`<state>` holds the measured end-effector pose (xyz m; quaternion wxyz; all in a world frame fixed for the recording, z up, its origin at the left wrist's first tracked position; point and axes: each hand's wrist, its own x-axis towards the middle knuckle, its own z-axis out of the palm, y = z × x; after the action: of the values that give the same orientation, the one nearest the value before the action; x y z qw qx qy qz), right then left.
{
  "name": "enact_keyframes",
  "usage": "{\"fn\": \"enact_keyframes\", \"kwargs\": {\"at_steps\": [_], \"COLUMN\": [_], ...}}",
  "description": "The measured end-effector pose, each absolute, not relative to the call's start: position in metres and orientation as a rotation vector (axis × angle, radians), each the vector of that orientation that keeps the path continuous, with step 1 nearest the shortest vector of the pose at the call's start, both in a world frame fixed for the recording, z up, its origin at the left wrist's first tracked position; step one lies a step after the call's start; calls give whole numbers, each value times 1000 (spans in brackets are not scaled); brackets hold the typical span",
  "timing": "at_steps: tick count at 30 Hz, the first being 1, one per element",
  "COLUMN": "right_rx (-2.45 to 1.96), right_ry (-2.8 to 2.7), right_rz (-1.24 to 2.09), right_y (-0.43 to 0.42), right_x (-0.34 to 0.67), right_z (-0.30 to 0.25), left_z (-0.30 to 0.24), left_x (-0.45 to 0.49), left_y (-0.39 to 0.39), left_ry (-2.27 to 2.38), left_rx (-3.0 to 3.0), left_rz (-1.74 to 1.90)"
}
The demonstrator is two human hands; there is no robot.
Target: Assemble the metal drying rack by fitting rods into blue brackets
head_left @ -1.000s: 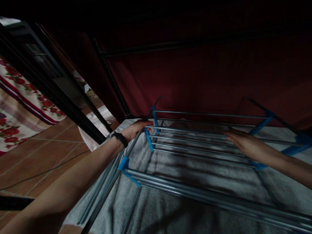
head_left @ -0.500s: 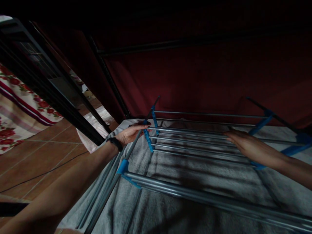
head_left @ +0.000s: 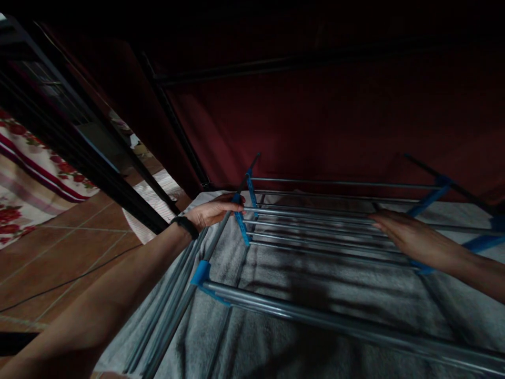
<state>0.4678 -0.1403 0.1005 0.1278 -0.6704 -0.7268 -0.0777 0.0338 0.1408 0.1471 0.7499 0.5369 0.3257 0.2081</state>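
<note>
A metal rack of grey tubes (head_left: 315,315) with blue plastic joints lies across a grey blanket (head_left: 268,337). My left hand (head_left: 213,211) is closed around the rack's left side tube, beside a blue bracket (head_left: 241,227); a dark band circles that wrist. On the right, my right hand (head_left: 406,234) grips one of the long cross rods, thumb and fingers on either side of it. Its fingertips are partly hidden. At the front left corner is a blue corner joint (head_left: 200,272).
More grey tubes (head_left: 169,310) lie side by side on the blanket's left. Dark red fabric (head_left: 315,126) hangs behind, crossed by a black bar (head_left: 252,68). Black posts (head_left: 90,142) stand at left, with a tiled floor (head_left: 74,252), a cable and a flowered cloth (head_left: 35,173) beyond.
The rack and both hands sit very slightly farther right in the view. Both hands keep their holds on the rack.
</note>
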Motion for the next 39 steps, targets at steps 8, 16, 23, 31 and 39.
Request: {"fn": "enact_keyframes", "kwargs": {"at_steps": [8, 16, 23, 31, 39], "right_rx": [-1780, -1770, -1779, -1791, -1637], "right_ry": [-2284, -2389, -2339, -2317, -2386], "right_rz": [-491, -74, 130, 334, 311], "right_y": [-102, 16, 41, 54, 77], "right_x": [387, 219, 194, 198, 209], "right_z": [122, 154, 157, 163, 156], "left_z": [146, 150, 145, 130, 115], "left_x": [36, 38, 41, 44, 43], "left_y": [139, 131, 123, 130, 139], "left_ry": [715, 701, 647, 589, 579], "left_rx": [1200, 1202, 1111, 1033, 1080], "left_rz": [468, 476, 566, 614, 686]}}
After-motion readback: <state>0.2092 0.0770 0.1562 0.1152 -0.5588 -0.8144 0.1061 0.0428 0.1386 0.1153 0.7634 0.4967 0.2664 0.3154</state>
